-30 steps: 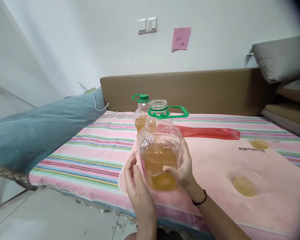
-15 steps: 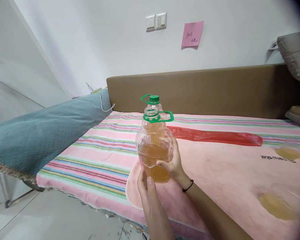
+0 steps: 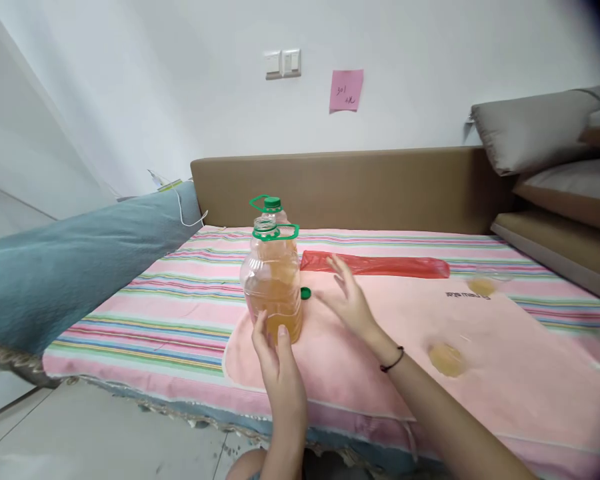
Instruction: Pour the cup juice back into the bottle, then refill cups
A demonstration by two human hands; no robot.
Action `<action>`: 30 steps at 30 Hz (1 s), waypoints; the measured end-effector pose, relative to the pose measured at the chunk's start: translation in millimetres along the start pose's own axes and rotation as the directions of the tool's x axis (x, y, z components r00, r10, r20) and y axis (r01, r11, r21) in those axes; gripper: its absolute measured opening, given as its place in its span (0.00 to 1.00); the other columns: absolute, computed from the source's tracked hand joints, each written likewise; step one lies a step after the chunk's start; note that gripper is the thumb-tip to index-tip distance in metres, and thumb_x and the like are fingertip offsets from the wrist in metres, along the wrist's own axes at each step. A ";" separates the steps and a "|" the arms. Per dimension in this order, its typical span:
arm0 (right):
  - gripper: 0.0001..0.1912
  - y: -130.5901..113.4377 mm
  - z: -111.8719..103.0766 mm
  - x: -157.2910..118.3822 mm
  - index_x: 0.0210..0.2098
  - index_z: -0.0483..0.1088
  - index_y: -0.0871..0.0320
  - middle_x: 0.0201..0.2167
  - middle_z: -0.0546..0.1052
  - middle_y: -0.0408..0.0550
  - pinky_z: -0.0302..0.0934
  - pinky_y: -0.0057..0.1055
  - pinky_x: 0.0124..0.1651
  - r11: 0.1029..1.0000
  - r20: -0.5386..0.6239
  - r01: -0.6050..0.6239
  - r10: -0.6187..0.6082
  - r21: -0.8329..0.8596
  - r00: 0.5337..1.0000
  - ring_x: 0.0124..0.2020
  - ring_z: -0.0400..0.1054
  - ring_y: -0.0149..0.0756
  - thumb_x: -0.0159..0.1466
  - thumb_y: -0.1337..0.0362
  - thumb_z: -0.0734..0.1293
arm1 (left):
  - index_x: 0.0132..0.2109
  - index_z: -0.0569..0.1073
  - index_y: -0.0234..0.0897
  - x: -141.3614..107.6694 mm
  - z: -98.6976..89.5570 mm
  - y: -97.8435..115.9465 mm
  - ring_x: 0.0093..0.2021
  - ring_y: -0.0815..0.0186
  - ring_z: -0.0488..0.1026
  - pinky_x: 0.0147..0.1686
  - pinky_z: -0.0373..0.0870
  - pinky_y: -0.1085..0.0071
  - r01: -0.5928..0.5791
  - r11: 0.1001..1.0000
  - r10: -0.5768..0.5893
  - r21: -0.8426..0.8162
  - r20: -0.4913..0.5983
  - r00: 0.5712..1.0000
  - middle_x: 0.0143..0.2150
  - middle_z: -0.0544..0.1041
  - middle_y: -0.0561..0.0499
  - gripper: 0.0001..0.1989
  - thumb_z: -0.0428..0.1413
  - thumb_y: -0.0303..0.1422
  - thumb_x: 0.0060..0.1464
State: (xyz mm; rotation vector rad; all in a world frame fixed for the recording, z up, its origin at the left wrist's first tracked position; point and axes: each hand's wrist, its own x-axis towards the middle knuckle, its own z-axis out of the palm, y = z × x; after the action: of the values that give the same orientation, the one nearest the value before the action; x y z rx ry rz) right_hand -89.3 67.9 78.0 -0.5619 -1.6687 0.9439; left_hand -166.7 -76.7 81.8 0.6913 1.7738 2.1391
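Note:
A clear plastic bottle (image 3: 267, 287) of amber liquid, with an uncapped neck and a green carrying ring, stands in front of me on the bed. My left hand (image 3: 277, 360) holds its lower front, thumb and fingers against the plastic. Close behind it is a second bottle (image 3: 280, 217) with its green cap on, mostly hidden. My right hand (image 3: 353, 307) is off the bottle, fingers spread, over the pink cover. A loose green cap (image 3: 305, 293) lies between the bottle and my right hand.
Two clear containers with yellowish liquid, a nearer one (image 3: 446, 359) and a farther one (image 3: 483, 287), sit at right. Behind my right hand stretches a red plastic bag (image 3: 400, 265). A brown headboard (image 3: 350, 187) closes off the back; cushions (image 3: 535, 130) are piled at right.
My right hand has let go of the bottle and moved right, opening. The loose green cap has come into sight. The view has turned right, showing more of the cushions.

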 end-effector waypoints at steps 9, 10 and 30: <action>0.16 -18.2 -219.3 -53.4 0.43 0.73 0.53 0.26 0.73 0.40 0.66 0.37 0.41 0.951 -0.395 -0.063 -0.065 -0.303 0.916 0.31 0.70 0.35 0.55 0.61 0.73 | 0.51 0.69 0.40 -18.5 33.6 -17.4 0.55 0.59 0.69 0.56 0.67 0.60 -0.230 0.973 0.215 0.011 0.317 0.924 0.55 0.71 0.44 0.16 0.54 0.41 0.59; 0.14 -11.1 -235.9 -64.3 0.41 0.74 0.54 0.26 0.74 0.41 0.65 0.37 0.41 0.941 -0.412 -0.106 -0.038 -0.322 0.910 0.30 0.70 0.35 0.55 0.61 0.72 | 0.51 0.69 0.40 -22.2 39.4 -19.0 0.54 0.60 0.70 0.54 0.68 0.61 -0.239 0.971 0.215 0.022 0.360 0.908 0.54 0.71 0.44 0.16 0.53 0.41 0.59; 0.26 43.5 -245.0 -132.2 0.45 0.75 0.59 0.41 0.82 0.54 0.71 0.38 0.41 0.872 -0.176 -0.484 0.466 -0.077 0.867 0.37 0.77 0.42 0.46 0.61 0.77 | 0.55 0.66 0.34 -103.5 161.2 -83.7 0.57 0.58 0.74 0.61 0.66 0.54 0.140 0.986 -0.155 0.095 0.834 0.529 0.56 0.75 0.36 0.23 0.55 0.25 0.51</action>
State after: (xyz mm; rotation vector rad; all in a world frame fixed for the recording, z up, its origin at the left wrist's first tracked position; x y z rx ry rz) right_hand 178.8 65.9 -9.0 -1.1392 -1.4782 1.1224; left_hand -2.0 24.8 2.7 1.2517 1.2139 1.2618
